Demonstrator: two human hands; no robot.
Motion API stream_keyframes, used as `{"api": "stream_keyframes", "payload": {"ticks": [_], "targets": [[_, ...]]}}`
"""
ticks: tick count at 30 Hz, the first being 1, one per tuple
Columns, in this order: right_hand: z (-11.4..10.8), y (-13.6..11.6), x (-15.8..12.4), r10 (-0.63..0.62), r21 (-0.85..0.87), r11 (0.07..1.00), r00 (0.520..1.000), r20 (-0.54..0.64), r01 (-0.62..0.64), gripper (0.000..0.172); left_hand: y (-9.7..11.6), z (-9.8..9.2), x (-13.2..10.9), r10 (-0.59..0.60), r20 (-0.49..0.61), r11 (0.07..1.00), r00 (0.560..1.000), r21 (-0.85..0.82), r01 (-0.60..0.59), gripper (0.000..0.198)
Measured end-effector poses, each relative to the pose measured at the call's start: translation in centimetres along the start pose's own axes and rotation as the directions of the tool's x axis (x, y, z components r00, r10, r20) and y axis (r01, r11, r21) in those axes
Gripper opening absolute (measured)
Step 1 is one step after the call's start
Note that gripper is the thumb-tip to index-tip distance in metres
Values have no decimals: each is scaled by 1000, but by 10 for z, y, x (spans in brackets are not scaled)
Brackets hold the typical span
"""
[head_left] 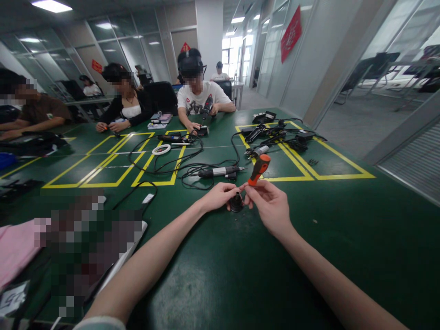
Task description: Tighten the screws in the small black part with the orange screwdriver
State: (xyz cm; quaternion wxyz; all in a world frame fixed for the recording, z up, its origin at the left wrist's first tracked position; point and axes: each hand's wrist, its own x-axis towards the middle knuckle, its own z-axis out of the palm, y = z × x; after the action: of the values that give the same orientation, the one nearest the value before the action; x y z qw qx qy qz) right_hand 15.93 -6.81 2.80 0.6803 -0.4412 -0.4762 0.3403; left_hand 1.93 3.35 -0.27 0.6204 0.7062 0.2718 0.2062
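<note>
A screwdriver (259,169) with an orange and black handle slants up to the right in front of me. My right hand (273,204) is closed, with thumb and fingers pinching near the lower end of its handle. Just below, a small dark round part (236,203) with a narrow neck is at the tabletop. My left hand (220,197) is closed round the left side of this part, its thumb close to the screwdriver's low end. Fingers hide the screwdriver's tip, and I cannot tell whether it touches the part.
Beyond my hands lie a corded electric screwdriver (216,172), tangled cables, a white tape ring (161,150) and black tools (256,133). Yellow tape marks the green table (206,275). A blurred tablet-like slab (137,238) lies left. Co-workers (206,98) sit across the table.
</note>
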Motion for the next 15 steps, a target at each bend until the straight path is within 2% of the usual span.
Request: {"api": "stream_keyframes", "payload": {"ticks": [6, 11, 15], "targets": [[-1, -2, 0, -39, -60, 997, 999, -2, 39, 26, 2, 1, 0, -24, -24, 999, 999, -22, 23, 66], [-1, 2, 0, -14, -29, 999, 999, -53, 12, 31, 6, 2, -1, -12, -20, 1000, 1000, -19, 12, 65], [-1, 3, 1, -19, -3, 1000, 1000, -19, 19, 32, 7, 2, -2, -4, -9, 1000, 1000, -14, 4, 62]]}}
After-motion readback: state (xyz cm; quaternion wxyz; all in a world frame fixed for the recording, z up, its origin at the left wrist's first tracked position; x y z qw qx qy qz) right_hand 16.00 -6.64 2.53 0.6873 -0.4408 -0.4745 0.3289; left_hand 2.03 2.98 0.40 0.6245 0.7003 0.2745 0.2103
